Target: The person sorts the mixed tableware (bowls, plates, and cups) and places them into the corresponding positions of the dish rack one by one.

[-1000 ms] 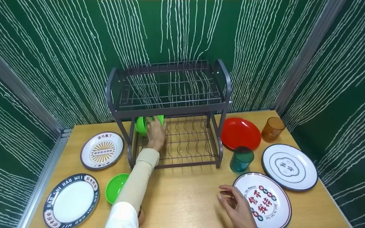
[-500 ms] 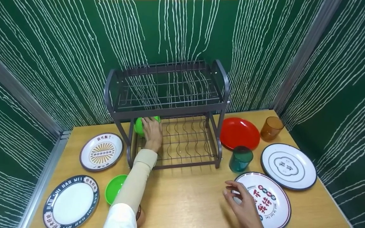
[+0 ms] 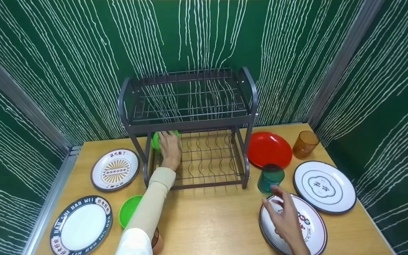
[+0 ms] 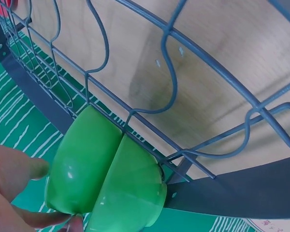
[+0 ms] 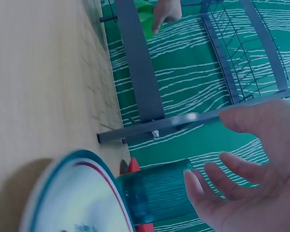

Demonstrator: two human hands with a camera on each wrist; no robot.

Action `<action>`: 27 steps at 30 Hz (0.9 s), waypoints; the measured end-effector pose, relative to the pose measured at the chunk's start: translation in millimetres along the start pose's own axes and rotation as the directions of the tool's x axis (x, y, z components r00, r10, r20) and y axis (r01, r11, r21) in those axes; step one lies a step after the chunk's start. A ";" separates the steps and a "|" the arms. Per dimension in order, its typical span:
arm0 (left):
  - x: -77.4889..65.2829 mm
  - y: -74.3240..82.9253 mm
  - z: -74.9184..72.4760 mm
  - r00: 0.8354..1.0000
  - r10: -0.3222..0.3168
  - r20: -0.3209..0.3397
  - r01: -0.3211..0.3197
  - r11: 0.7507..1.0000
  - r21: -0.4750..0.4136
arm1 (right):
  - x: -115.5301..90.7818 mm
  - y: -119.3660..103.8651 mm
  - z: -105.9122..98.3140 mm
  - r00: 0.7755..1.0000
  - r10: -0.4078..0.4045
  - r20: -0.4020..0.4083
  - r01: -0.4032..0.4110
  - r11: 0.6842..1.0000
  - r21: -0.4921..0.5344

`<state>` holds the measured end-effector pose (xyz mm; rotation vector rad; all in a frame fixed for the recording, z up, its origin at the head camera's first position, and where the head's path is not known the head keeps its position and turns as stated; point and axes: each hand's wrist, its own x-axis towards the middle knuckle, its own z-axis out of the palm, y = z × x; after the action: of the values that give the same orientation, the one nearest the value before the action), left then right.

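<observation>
My left hand (image 3: 170, 150) reaches into the lower tier of the dark dish rack (image 3: 190, 124) and holds a green bowl (image 4: 84, 159) there. In the left wrist view that bowl stands on its side against a second green bowl (image 4: 135, 188), both touching the wires. My thumb and fingers are at its outer edge. My right hand (image 3: 286, 219), its fingers loosely bent around nothing, hovers over a white plate with red lettering (image 3: 312, 230). Its fingertips are close to a teal cup (image 3: 269, 179), apart from it in the right wrist view.
A red plate (image 3: 269, 148), an amber cup (image 3: 305, 144) and a white plate (image 3: 338, 187) stand right of the rack. To the left are a sunburst-patterned plate (image 3: 115, 169), a dark-rimmed plate (image 3: 83, 226), a green bowl (image 3: 129, 210) and, partly behind my forearm, a brown cup (image 3: 158, 244).
My right hand has moved forward and right, from beside the lettered plate to over it, nearer the teal cup. My left hand has shifted slightly left with the green bowl, then stayed nearly still.
</observation>
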<state>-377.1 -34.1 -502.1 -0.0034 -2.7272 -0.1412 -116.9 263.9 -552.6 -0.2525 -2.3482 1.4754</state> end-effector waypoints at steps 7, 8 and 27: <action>-0.2 -1.6 0.9 1.000 0.005 -0.030 -0.005 1.000 -0.004 | 18.0 2.3 -7.9 0.998 -0.028 -0.064 0.024 0.998 -0.061; -0.3 -1.4 0.9 0.999 0.006 -0.039 -0.006 1.000 0.004 | 19.9 2.8 -9.1 0.997 -0.039 -0.073 0.035 0.998 -0.060; -14.9 9.7 -10.8 0.980 -0.012 -0.199 -0.013 0.992 -0.123 | 58.1 23.5 -11.1 0.999 -0.034 0.012 0.035 0.996 -0.087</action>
<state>-358.9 -25.2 -497.2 -0.0243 -2.5140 -0.2948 -167.0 302.9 -557.6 -0.2254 -2.4164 1.3636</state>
